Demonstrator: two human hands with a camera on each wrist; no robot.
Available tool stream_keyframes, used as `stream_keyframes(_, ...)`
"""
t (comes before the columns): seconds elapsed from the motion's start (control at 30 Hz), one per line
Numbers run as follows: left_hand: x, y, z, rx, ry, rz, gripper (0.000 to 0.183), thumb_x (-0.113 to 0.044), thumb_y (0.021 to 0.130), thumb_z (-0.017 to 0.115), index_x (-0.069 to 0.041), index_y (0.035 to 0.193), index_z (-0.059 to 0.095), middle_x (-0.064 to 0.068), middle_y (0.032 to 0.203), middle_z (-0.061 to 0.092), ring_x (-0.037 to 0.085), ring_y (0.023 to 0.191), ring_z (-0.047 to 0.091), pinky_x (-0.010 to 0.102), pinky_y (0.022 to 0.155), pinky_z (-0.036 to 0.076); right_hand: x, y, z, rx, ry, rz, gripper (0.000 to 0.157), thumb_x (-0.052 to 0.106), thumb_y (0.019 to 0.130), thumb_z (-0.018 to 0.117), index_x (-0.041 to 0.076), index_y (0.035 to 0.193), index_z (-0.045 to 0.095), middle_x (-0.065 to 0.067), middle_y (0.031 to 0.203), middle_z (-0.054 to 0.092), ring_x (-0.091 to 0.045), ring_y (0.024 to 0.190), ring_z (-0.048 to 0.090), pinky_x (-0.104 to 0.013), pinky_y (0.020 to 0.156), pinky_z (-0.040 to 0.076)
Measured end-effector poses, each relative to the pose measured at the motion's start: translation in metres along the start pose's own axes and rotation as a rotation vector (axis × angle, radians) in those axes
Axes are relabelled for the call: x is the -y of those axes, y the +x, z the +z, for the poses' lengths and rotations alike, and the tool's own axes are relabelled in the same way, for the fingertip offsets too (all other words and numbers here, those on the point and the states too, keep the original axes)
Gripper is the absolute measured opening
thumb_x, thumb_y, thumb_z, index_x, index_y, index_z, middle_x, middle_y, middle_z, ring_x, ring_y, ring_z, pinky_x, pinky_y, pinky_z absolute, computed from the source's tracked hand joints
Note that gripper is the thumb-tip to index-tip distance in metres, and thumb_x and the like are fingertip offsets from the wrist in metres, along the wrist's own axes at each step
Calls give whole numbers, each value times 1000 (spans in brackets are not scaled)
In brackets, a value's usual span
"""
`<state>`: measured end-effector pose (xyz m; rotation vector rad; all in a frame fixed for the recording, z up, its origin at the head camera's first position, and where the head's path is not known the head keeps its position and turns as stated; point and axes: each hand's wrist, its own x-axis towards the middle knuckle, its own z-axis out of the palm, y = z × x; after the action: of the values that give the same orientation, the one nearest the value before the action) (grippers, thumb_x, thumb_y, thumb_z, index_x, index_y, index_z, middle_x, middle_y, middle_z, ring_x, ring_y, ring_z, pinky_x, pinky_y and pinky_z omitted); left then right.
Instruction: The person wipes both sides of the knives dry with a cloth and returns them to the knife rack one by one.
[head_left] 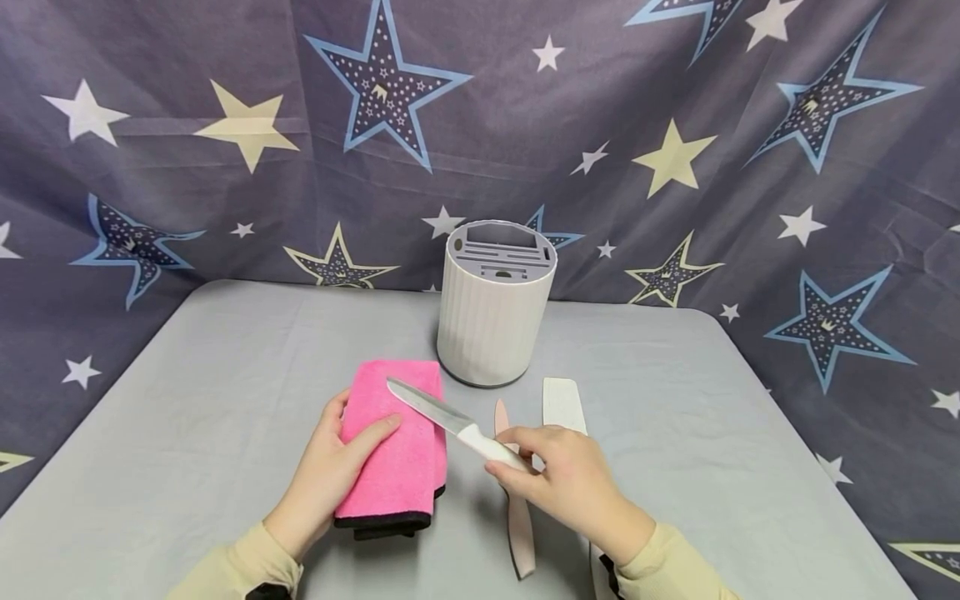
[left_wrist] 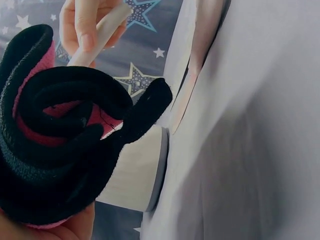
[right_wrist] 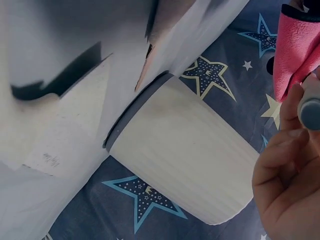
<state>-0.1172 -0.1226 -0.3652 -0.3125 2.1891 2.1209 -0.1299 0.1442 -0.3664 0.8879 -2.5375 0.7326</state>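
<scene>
I note: left hand (head_left: pixel 330 467) fingers clamped round black-edged pink towel (head_left: pixel 390 467) | right hand (head_left: pixel 570 475) pinching white-handled knife (head_left: pixel 457 422), blade over towel, contact unclear | knife block (head_left: pixel 491 325) behind, pink knife (head_left: pixel 520 533) on table (head_left: pixel 225 400)

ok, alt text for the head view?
A person's right hand holds a white-handled knife up to a pink cloth gripped in the left hand. Behind stands a white slotted holder; a pink knife and broad white blade lie on the table.
</scene>
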Motion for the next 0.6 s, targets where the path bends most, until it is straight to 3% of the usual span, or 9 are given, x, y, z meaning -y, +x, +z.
stream_keyframes(0.6,1,1,5,19,-41,-3,68,-30,94,67,-14,147,27,5,108,65,14,81,69,32,73,56,-4,-1,0,-4,3,19,11,36,84,77,32,93,74,23,64,54,4,60,41,-13,52,32)
